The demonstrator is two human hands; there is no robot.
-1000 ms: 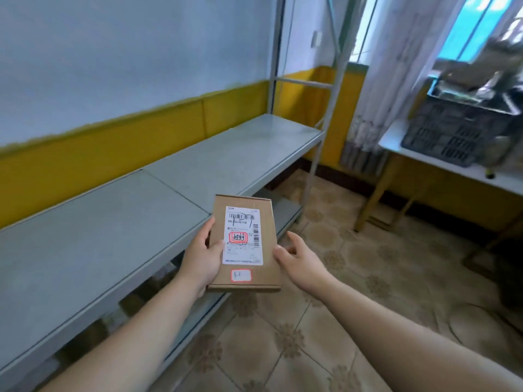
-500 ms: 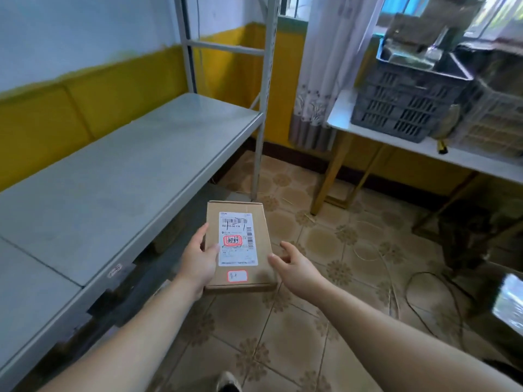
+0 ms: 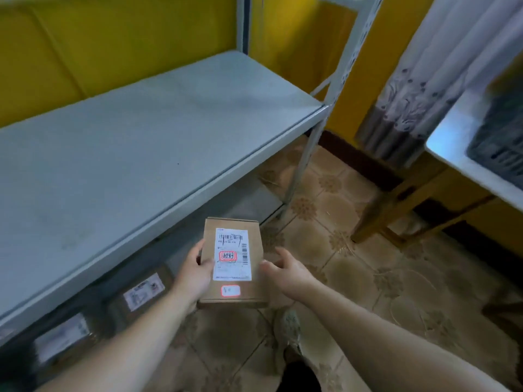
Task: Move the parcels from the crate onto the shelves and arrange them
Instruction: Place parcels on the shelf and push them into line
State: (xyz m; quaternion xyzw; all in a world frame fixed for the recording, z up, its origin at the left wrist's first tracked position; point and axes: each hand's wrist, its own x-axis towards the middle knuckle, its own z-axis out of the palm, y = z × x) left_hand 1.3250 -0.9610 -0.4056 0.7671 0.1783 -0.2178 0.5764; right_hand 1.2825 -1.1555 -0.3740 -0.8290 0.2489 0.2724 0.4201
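A flat brown cardboard parcel (image 3: 254,287) with a white shipping label and a red-outlined sticker is held level in front of me, above the floor beside the grey metal shelf (image 3: 141,154). My left hand (image 3: 195,274) grips its left edge, thumb on top. My right hand (image 3: 288,271) holds the right edge with curled fingers. The dark plastic crate (image 3: 498,148) shows at the right edge, on a white table. Two labelled parcels (image 3: 144,291) (image 3: 62,339) lie on the lower shelf, in shadow.
The shelf's upright post (image 3: 317,123) stands at the shelf's right end. A white table (image 3: 452,137) with wooden legs stands right, a patterned curtain (image 3: 424,80) behind it. Tiled floor (image 3: 368,278) spreads below; my shoe (image 3: 288,332) is under the parcel.
My view has tilted down and turned; the shelf's right end is now closer. The parcel sits lower, near the lower shelf level. Both hands keep the same hold.
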